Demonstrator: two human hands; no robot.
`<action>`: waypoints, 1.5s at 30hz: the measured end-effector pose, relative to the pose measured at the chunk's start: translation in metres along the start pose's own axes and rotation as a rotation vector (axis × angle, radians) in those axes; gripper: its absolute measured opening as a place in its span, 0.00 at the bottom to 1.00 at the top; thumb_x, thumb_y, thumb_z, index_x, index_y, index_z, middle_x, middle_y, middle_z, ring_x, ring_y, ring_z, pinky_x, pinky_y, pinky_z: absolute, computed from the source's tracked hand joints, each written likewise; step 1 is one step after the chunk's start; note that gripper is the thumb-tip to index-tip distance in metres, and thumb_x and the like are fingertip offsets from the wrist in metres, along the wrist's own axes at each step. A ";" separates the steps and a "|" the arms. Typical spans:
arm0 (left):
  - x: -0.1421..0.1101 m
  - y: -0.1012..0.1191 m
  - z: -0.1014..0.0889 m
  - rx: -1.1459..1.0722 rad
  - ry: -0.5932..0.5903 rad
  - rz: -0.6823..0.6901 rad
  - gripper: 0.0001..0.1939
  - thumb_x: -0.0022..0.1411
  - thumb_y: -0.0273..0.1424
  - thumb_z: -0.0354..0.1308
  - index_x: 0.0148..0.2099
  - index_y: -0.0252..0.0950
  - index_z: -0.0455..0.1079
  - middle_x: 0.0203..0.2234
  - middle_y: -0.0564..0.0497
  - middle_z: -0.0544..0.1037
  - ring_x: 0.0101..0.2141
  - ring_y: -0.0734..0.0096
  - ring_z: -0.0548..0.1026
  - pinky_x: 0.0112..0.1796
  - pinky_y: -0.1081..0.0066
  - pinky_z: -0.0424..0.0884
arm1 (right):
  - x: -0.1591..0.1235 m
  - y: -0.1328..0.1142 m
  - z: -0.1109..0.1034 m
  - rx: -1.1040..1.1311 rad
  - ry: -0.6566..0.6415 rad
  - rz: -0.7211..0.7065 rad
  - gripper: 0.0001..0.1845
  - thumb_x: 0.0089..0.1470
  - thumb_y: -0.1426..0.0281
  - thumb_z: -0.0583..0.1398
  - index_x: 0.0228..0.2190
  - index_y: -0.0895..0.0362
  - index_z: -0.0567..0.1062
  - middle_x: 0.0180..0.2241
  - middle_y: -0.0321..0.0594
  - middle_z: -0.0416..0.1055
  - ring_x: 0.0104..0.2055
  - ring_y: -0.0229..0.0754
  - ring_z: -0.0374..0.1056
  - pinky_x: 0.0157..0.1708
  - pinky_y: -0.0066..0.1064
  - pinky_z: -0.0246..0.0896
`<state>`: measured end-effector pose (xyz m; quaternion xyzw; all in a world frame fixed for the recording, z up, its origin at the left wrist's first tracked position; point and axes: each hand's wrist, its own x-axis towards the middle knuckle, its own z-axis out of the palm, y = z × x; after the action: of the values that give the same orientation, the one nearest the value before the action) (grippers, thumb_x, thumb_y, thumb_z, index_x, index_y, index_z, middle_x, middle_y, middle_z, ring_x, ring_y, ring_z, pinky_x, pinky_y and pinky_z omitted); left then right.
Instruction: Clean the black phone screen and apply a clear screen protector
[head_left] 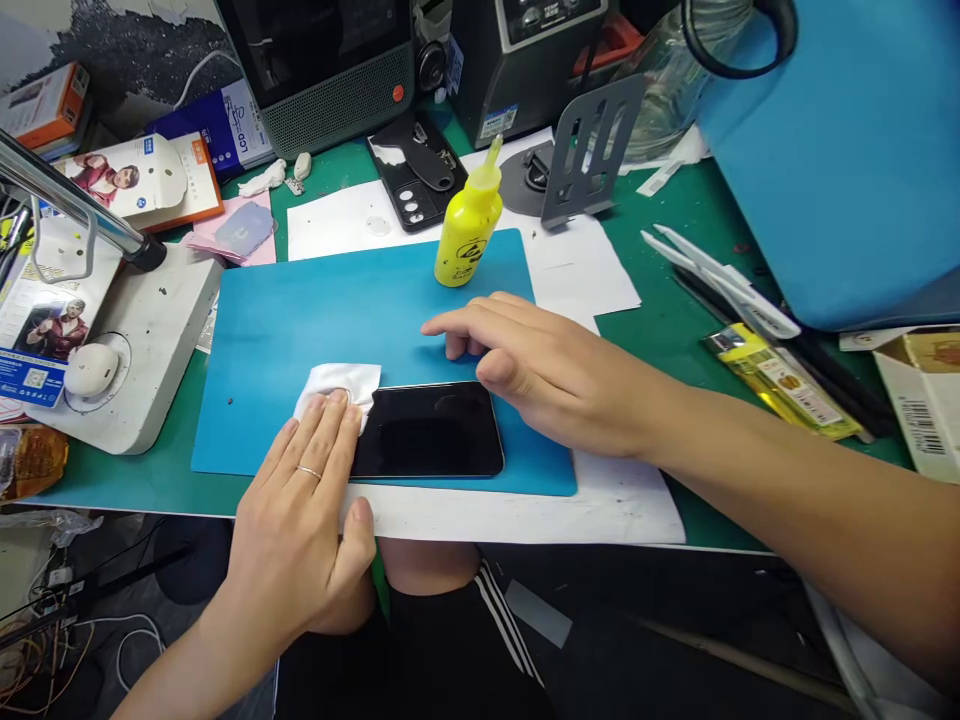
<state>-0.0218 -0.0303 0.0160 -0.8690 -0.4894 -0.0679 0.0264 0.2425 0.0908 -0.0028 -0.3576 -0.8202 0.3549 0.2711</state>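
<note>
A black smartphone (435, 432) lies screen up on a blue mat (292, 310). My left hand (304, 510), a ring on one finger, rests over the phone's left end with fingers stretched flat. Under its fingertips is a white wipe (360, 378), partly on the mat; the hand hides the phone's left end. My right hand (540, 370) hovers by the phone's upper right corner, fingers loosely bent and apart, holding nothing. Just beyond it a yellow squeeze bottle (466, 235) with a pointed nozzle stands upright on the mat.
Behind the mat lie a black phone back cover (420, 205) and a grey phone stand (589, 150). White tweezers (724, 280) and a yellow packet (787, 385) are at the right. A lamp base (161, 340) stands left. The table's front edge runs close to my lap.
</note>
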 end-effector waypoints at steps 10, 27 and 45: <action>0.047 0.051 0.017 -0.188 0.074 0.039 0.32 0.68 0.32 0.49 0.69 0.20 0.65 0.68 0.33 0.67 0.70 0.47 0.63 0.68 0.52 0.64 | 0.003 0.000 0.000 0.054 0.058 0.001 0.56 0.61 0.33 0.34 0.56 0.62 0.75 0.51 0.55 0.77 0.55 0.56 0.70 0.57 0.52 0.64; 0.005 0.041 0.004 -0.083 0.032 0.049 0.28 0.72 0.30 0.48 0.69 0.24 0.65 0.69 0.40 0.67 0.69 0.54 0.67 0.68 0.57 0.62 | -0.001 0.003 0.000 0.088 0.045 0.051 0.51 0.59 0.31 0.40 0.54 0.56 0.78 0.40 0.48 0.76 0.43 0.55 0.68 0.48 0.49 0.64; -0.020 0.008 -0.009 -0.045 0.126 0.116 0.21 0.70 0.25 0.57 0.62 0.22 0.72 0.61 0.36 0.77 0.62 0.51 0.76 0.62 0.54 0.74 | -0.002 0.004 0.003 0.006 0.025 0.033 0.51 0.61 0.32 0.38 0.53 0.57 0.79 0.41 0.49 0.75 0.44 0.56 0.68 0.47 0.49 0.63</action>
<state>-0.0259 -0.0521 0.0224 -0.8902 -0.4340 -0.1320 0.0415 0.2428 0.0904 -0.0086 -0.3746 -0.8097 0.3573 0.2764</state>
